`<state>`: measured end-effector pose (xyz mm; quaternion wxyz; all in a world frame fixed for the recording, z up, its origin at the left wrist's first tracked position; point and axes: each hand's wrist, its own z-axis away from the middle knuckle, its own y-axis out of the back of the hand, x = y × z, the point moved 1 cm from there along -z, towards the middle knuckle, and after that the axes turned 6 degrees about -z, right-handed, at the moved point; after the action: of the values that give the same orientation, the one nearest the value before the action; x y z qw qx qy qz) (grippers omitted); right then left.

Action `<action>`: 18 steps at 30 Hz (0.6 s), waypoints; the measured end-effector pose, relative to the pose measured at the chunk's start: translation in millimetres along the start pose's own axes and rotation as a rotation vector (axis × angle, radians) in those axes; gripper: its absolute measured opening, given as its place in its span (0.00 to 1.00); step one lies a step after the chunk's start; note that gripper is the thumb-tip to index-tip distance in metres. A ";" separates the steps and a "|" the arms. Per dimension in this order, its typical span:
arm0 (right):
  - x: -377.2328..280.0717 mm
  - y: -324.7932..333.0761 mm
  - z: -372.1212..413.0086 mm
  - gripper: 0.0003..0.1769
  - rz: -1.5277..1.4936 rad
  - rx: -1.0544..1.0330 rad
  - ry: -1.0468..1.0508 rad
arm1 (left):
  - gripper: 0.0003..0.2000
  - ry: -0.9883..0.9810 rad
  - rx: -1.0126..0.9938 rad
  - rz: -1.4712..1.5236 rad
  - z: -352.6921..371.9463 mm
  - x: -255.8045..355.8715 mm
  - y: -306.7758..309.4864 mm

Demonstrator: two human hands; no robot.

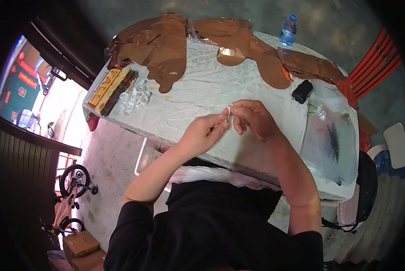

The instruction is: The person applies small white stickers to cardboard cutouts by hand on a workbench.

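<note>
Over the near middle of the table, my left hand (203, 134) and my right hand (256, 119) meet, with thumbs and fingers pinched. Between their fingertips is a small white loop (229, 111); its exact kind is too small to make out. A pile of small white rings (135, 97) lies to the left on the tabletop, beside an orange and yellow box (108, 92). Thin pale thread or creases appear on the white table cover (189, 97) near my left hand.
Brown foil-like sheets (144, 47) lie along the table's far side. A water bottle (288, 30) stands at the far edge. A black object (302, 91) and a clear plastic bag (324, 140) lie on the right. Red chair slats (374, 63) are beyond.
</note>
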<state>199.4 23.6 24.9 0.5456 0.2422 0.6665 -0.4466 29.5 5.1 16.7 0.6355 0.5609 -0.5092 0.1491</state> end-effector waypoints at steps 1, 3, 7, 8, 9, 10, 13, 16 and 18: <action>-0.4 -1.2 -0.7 0.10 -0.004 0.083 0.029 | 0.07 0.001 -0.003 0.001 0.4 3.7 2.4; 3.1 -3.0 -3.0 0.11 0.122 0.114 0.050 | 0.06 -0.028 -0.056 -0.047 2.1 6.2 6.4; 6.3 -2.2 -1.7 0.12 0.285 -0.059 -0.083 | 0.06 -0.206 0.224 0.006 -9.2 7.9 13.3; 5.2 -0.8 -0.7 0.12 0.287 -0.060 -0.080 | 0.06 -0.147 0.223 0.013 -13.8 4.5 17.0; 3.9 0.6 0.6 0.12 0.148 -0.076 -0.054 | 0.07 -0.090 0.221 0.020 -16.4 1.4 18.6; 2.6 1.6 1.0 0.12 0.009 -0.091 -0.027 | 0.07 -0.005 0.153 0.091 -15.0 -1.9 15.7; 7.3 6.4 -4.2 0.12 -0.002 0.063 0.072 | 0.08 0.055 -0.035 -0.016 -6.0 -2.7 4.2; 9.2 0.3 -6.9 0.13 0.178 0.154 0.157 | 0.08 -0.037 -0.033 -0.005 -4.1 3.5 5.7; 1.9 -4.1 -1.9 0.13 0.221 0.079 0.063 | 0.08 -0.073 0.031 0.041 -4.1 9.1 10.3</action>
<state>194.5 22.9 24.5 0.5605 0.3494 0.6343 -0.4018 27.7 8.5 30.5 0.6046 0.5651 -0.5411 0.1494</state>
